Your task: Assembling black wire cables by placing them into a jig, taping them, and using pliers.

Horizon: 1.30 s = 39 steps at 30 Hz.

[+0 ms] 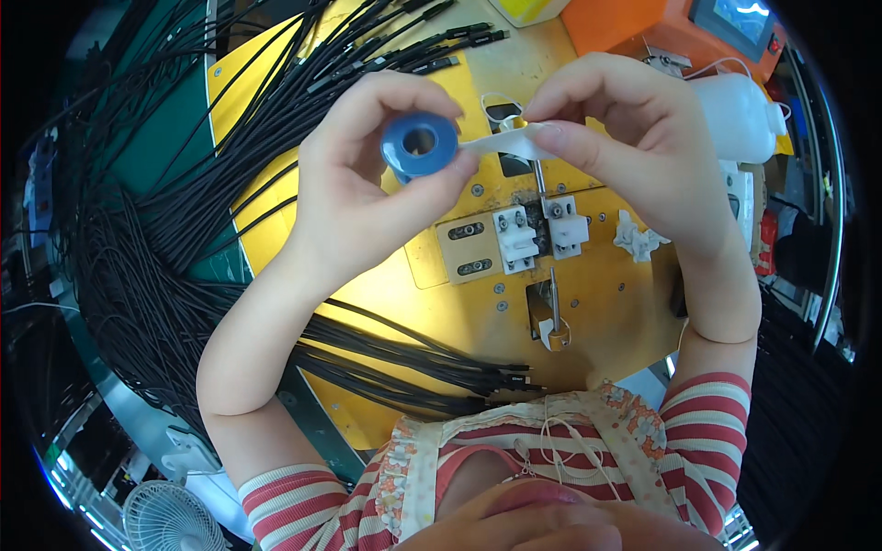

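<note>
Head view, left to right. Small white fan (170, 519) sits at the lower left rim. Big heap of black cables (129, 285) fills the left side, with ends running onto the yellow metal plate (367, 266) in two bundles, top and bottom. Left hand (335, 184) is over the plate, thumb and fingers pinching the blue tape roll (419, 163) at its edge, hole toward the camera. White tape strip (496, 143) runs from the roll across to the right hand (657, 151), whose thumb and forefinger pinch its far end. Below the strip, two white blocks (516, 241) are screwed to the plate, side by side with a dark gap between. Crumpled white scrap (638, 237) lies right of them. Orange machine (616, 23) stands top right; white bottle (735, 118) lies below it, near the right hand.
</note>
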Available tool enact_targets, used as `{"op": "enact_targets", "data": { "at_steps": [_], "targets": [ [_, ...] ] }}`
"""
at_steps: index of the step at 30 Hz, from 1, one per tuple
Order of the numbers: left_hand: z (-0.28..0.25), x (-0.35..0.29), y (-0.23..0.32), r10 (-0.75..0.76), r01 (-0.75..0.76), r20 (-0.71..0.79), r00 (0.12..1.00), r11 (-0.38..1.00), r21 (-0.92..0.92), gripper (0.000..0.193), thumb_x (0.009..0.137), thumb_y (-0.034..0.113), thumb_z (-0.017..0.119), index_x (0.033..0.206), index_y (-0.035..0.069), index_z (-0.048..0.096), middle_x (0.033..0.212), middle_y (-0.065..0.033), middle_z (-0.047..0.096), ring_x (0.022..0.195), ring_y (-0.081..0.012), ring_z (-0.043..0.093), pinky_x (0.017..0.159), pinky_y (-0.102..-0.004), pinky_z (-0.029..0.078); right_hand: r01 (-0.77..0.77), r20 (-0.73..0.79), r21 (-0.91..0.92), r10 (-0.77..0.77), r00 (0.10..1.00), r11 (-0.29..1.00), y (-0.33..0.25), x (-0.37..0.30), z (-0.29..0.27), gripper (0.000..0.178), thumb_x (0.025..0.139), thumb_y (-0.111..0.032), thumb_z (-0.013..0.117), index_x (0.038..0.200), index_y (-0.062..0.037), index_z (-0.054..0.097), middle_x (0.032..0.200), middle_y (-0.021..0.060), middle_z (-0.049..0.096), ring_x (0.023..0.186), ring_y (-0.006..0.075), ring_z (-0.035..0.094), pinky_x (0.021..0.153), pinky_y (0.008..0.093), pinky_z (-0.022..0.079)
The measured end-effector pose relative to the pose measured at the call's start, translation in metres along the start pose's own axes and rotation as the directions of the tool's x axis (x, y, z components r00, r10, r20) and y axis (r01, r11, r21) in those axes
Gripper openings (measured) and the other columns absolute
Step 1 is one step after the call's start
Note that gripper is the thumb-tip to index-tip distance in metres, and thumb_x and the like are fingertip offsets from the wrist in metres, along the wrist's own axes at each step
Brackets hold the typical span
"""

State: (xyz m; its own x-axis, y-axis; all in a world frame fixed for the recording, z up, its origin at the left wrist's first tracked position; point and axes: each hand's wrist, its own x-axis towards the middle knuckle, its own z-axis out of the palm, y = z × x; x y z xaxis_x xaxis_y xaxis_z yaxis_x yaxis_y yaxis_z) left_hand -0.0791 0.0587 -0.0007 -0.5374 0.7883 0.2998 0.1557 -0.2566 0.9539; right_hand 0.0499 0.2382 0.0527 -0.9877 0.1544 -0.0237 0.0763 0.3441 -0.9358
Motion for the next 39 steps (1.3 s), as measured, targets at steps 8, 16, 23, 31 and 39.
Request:
{"op": "enact_targets", "data": {
  "at_steps": [8,16,23,31,39],
  "targets": [
    [0.000,0.015,0.004,-0.335,0.359,0.160,0.929,0.920,-0.158,0.021,0.081,0.001,0.064,0.096,0.004,0.050,0.098,-0.0095,0.058,0.084,-0.0149,0.061,0.078,-0.0281,0.052,-0.138,-0.034,0.188,0.147,0.989,0.972,0.019,-0.002,-0.009,0.011,0.087,-0.005,0.063,0.097,-0.0012,0.061,0.091,0.0025,0.062,0.085,0.0084,0.059,0.078,0.0223,0.047],
    [0.009,0.024,-0.005,-0.605,0.580,0.158,0.780,0.606,-0.544,0.010,0.086,0.007,0.062,0.094,0.007,0.057,0.087,-0.0038,0.065,0.072,-0.0084,0.062,0.075,-0.0261,0.054,0.077,-0.161,-0.410,-0.155,0.975,0.909,0.025,0.003,-0.005,0.018,0.084,0.000,0.059,0.103,-0.0014,0.058,0.105,0.0077,0.061,0.096,0.0127,0.057,0.086,0.0259,0.043],
    [0.006,0.021,0.004,-0.663,0.603,0.240,0.709,0.393,-0.694,0.011,0.087,0.008,0.059,0.098,0.004,0.058,0.077,-0.0009,0.058,0.070,-0.0083,0.057,0.073,-0.0271,0.053,0.390,0.147,-0.792,-0.472,0.869,0.470,0.023,-0.006,-0.005,0.067,0.064,-0.004,0.076,0.123,-0.0084,0.046,0.127,0.0159,0.052,0.108,0.0297,0.052,0.086,0.0358,0.041],
    [0.003,0.014,0.004,-0.643,0.599,0.315,0.698,0.282,-0.750,0.018,0.088,0.009,0.059,0.104,0.002,0.054,0.088,-0.0059,0.064,0.073,-0.0135,0.063,0.073,-0.0263,0.054,0.496,0.155,-0.735,-0.597,0.787,0.463,0.015,0.003,-0.009,0.031,0.067,0.003,0.070,0.096,-0.0031,0.061,0.096,0.0104,0.064,0.089,0.0251,0.060,0.079,0.0342,0.042],
    [0.014,-0.006,0.017,-0.581,0.638,0.269,0.768,0.728,-0.251,0.052,0.087,0.012,0.062,0.132,0.000,0.039,0.118,-0.0093,0.053,0.095,-0.0158,0.058,0.088,-0.0308,0.049,0.262,0.224,-0.467,-0.173,0.959,0.845,-0.015,0.016,-0.008,0.012,0.069,-0.001,0.065,0.080,-0.0013,0.059,0.074,0.0051,0.059,0.071,0.0171,0.057,0.066,0.0287,0.043]
  ]
}}
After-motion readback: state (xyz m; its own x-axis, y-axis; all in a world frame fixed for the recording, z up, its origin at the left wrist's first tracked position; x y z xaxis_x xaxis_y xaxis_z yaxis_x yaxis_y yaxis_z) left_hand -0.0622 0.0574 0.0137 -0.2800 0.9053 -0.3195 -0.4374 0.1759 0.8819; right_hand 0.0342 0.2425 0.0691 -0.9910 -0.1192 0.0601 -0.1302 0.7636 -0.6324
